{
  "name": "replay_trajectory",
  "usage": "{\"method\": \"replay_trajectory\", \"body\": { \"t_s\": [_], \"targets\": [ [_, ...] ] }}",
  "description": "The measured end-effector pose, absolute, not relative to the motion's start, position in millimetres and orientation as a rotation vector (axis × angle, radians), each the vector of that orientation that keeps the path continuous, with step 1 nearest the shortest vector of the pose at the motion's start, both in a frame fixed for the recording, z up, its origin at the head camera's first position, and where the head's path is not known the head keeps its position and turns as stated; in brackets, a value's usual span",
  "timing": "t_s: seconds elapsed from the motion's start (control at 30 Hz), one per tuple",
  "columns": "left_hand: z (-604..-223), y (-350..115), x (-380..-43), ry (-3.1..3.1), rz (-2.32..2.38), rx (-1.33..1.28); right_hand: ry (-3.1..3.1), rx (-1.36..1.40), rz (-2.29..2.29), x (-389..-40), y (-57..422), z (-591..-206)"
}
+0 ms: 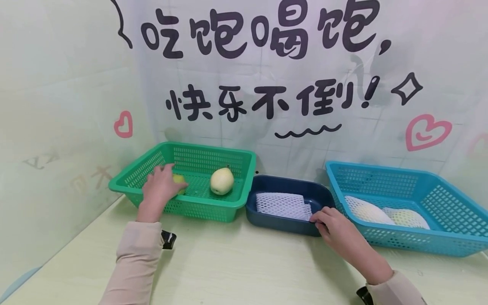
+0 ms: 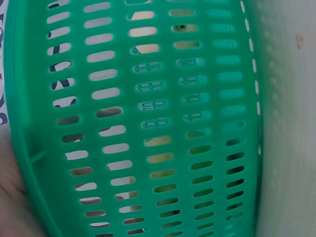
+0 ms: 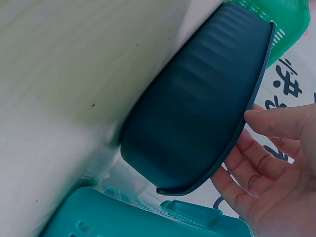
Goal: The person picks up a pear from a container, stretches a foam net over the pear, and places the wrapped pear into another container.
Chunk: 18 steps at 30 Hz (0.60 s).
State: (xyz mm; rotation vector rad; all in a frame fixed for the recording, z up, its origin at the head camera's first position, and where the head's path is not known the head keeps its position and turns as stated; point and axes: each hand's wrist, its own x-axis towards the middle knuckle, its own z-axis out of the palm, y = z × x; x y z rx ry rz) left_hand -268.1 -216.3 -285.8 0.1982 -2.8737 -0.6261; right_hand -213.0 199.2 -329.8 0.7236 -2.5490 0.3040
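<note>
The left hand (image 1: pixel 159 186) is sitting part-spread, grip unclear, yellow-green fruit (image 1: pixel 179 181) close at three o'clock; the right hand (image 1: pixel 337 228) is pinching the navy tray's (image 1: pixel 280 223) rim.

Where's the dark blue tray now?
In the head view, the dark blue tray sits right of centre, between the green basket and blue basket; the right hand holds its rim.

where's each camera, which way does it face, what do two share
Head: head-worn, looking forward and down at the table; left hand and right hand show.
Left wrist: worn there, facing the slotted green basket; part of that hand shows.
Right wrist: worn there, facing the navy tray from outside; fingers show at its rim.
Shared: head and right wrist both show the navy tray.
</note>
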Motion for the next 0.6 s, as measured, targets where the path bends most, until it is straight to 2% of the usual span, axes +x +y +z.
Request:
{"method": "replay_trajectory", "body": {
  "t_s": [0.6],
  "targets": [
    [-285.7, -221.1, -274.8, -3.070, -0.491, 0.189, -2.549, 0.726, 0.312, -213.7, 199.5, -330.8]
  ]
}}
